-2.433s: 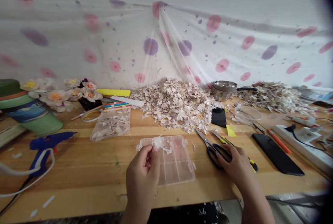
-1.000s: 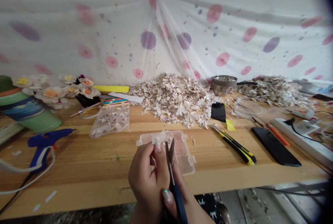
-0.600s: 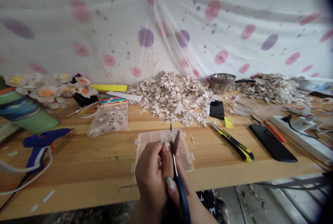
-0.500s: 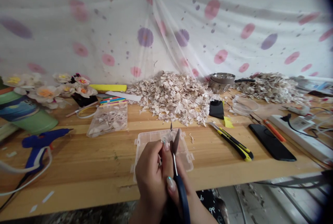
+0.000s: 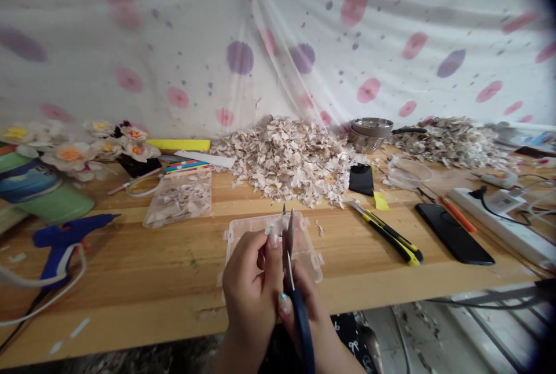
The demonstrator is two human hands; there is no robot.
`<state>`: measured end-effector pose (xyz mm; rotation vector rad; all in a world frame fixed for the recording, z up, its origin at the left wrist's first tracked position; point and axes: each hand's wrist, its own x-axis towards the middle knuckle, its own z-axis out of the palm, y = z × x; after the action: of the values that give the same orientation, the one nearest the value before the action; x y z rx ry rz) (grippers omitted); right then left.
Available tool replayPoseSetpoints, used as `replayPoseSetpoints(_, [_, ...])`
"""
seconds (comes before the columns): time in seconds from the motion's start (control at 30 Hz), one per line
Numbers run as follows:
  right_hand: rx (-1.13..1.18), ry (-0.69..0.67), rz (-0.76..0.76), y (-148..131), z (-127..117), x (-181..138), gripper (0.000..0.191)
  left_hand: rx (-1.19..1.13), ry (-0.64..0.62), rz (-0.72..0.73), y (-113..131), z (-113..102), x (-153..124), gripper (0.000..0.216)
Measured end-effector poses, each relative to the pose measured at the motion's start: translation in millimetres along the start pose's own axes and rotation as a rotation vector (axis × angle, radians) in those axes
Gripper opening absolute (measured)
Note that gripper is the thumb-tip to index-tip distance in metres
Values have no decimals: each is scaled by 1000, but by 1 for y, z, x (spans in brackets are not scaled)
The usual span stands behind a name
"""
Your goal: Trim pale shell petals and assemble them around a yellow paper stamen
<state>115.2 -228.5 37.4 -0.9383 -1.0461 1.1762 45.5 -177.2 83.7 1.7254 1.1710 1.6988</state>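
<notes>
Left of our left hand [image 5: 252, 287] the table [image 5: 152, 270] is bare up to the glue gun [image 5: 61, 241] and its cable [image 5: 43, 282]. Right of our right hand [image 5: 309, 317] it is bare up to the knife [image 5: 386, 238], with the phone [image 5: 454, 235] beyond. Ahead, the box [image 5: 243, 232] and then the pile [image 5: 291, 160] close the way; the tray [image 5: 178, 197] lies front-left.

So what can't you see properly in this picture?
All in the head view:
- Scrap pinched by the left hand: too small, half behind fingers and scissors blades.
- Right hand: mostly behind the left hand, cut by the bottom edge.
- Scissors handles: run off the bottom edge.
- Green container: cut by the left edge.
</notes>
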Motion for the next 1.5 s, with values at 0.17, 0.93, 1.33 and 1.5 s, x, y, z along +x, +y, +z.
replayPoseSetpoints(0.17, [-12,17,54,-8,0,3,37,-36,-2,-39,1,-1,2,15])
replayPoseSetpoints(0.93, [-73,-40,142,-12,-17,-2,47,-90,2,-107,-6,-9,9,14])
replayPoseSetpoints(1.33, [139,106,-69,-23,-37,11,35,-390,-616,-358,-15,-35,14,19])
replayPoseSetpoints(1.5, [53,-12,-28,-29,-44,8,36,-255,-954,-254,-14,-40,21,18])
